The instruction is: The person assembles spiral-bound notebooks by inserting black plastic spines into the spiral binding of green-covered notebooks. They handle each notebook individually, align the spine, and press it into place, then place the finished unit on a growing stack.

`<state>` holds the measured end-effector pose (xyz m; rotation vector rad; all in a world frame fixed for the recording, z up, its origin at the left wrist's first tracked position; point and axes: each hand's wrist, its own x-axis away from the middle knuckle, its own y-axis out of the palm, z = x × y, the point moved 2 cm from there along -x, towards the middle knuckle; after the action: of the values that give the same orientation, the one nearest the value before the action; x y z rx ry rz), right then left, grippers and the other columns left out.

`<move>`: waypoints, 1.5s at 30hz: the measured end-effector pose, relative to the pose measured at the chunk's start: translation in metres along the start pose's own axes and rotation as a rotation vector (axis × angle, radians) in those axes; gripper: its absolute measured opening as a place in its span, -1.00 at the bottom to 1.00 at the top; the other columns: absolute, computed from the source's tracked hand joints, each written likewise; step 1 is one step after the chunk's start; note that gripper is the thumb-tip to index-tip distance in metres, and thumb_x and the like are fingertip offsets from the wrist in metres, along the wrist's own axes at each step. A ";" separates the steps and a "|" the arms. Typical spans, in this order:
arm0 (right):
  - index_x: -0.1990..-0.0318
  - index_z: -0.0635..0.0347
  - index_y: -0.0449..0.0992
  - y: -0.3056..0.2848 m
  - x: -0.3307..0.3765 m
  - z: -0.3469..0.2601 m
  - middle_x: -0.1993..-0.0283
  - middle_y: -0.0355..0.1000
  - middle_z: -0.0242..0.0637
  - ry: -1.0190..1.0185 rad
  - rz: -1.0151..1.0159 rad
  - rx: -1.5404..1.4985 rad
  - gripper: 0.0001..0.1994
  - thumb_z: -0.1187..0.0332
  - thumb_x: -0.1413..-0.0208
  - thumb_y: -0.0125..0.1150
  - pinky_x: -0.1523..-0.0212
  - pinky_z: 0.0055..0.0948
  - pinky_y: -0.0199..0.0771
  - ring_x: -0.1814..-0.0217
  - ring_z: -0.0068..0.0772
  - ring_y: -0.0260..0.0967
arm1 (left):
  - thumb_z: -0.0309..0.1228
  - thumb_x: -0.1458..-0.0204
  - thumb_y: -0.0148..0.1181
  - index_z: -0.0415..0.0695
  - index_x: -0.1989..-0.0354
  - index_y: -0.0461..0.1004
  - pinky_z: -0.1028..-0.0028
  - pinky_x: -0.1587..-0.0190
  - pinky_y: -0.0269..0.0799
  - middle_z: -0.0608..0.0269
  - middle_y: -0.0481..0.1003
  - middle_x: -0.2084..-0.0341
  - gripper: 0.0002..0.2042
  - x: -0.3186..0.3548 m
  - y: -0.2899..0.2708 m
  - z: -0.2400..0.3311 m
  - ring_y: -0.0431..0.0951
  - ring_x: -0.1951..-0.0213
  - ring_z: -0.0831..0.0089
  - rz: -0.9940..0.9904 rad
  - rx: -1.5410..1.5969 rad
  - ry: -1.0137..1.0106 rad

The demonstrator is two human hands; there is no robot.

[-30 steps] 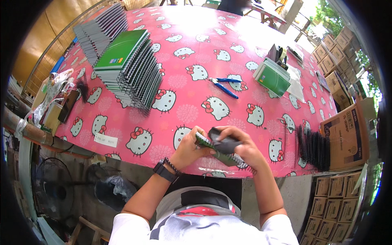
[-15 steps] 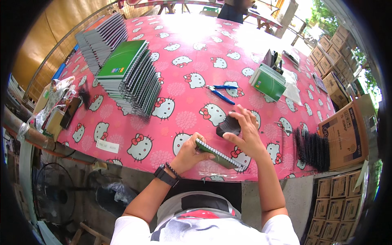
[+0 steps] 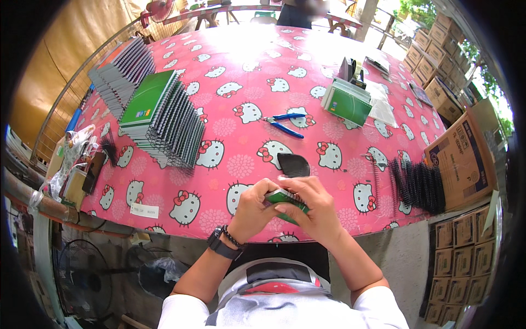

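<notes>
Close to the table's front edge, a small green spiral notebook (image 3: 287,196) is held between both my hands. My left hand (image 3: 252,208) grips its left end, with a black watch and a beaded bracelet on the wrist. My right hand (image 3: 316,211) closes round its right end, thumb on the near side and fingers over the wire edge, hiding much of it. Just beyond my fingers lies a black, curved, pad-like object (image 3: 293,164), whose kind I cannot make out. Blue-handled pliers (image 3: 287,130) rest farther off, their jaws pointing left.
Tall stacks of green spiral notebooks (image 3: 150,101) and grey-edged notebooks (image 3: 116,79) stand at left. Green books (image 3: 350,107) sit at right, near black binding coils (image 3: 421,189) and a cardboard box (image 3: 460,159). A paper slip (image 3: 144,210) lies front left. A person (image 3: 295,15) stands beyond the table.
My right hand has let go of the black object, which now lies on the table, and has come left onto the notebook. The notebook is turned in my hands. The view has shifted slightly.
</notes>
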<state>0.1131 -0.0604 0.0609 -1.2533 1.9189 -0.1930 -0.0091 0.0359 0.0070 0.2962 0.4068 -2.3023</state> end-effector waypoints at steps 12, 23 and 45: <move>0.19 0.23 0.51 0.002 0.002 0.008 0.28 0.48 -0.21 0.018 0.068 -0.111 -0.75 0.45 0.07 0.34 0.24 -0.33 0.42 0.23 -0.21 0.39 | -0.44 0.14 0.41 -0.17 0.37 0.43 0.50 0.40 0.38 0.26 0.48 0.55 -0.76 0.002 -0.004 0.013 0.47 0.47 0.53 -0.033 -0.075 -0.048; 0.23 0.24 0.52 0.010 0.005 0.009 0.35 0.46 -0.25 0.066 0.123 -0.172 -0.75 0.46 0.12 0.39 0.31 -0.38 0.43 0.31 -0.25 0.39 | -0.45 0.16 0.41 -0.19 0.38 0.44 0.49 0.41 0.38 0.24 0.48 0.55 -0.76 0.005 -0.008 0.017 0.48 0.48 0.49 0.005 -0.076 -0.017; 0.22 0.29 0.42 0.004 -0.003 -0.003 0.31 0.38 -0.18 -0.182 -0.087 0.036 -0.82 0.48 -0.02 0.22 0.32 -0.27 0.37 0.29 -0.13 0.31 | -0.31 0.10 0.39 -0.22 0.37 0.42 0.43 0.42 0.39 0.11 0.45 0.57 -0.70 0.011 -0.009 0.020 0.49 0.51 0.33 -0.032 -0.136 -0.033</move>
<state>0.1092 -0.0572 0.0620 -1.2860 1.7005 -0.1525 -0.0250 0.0274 0.0240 0.1854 0.5526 -2.2949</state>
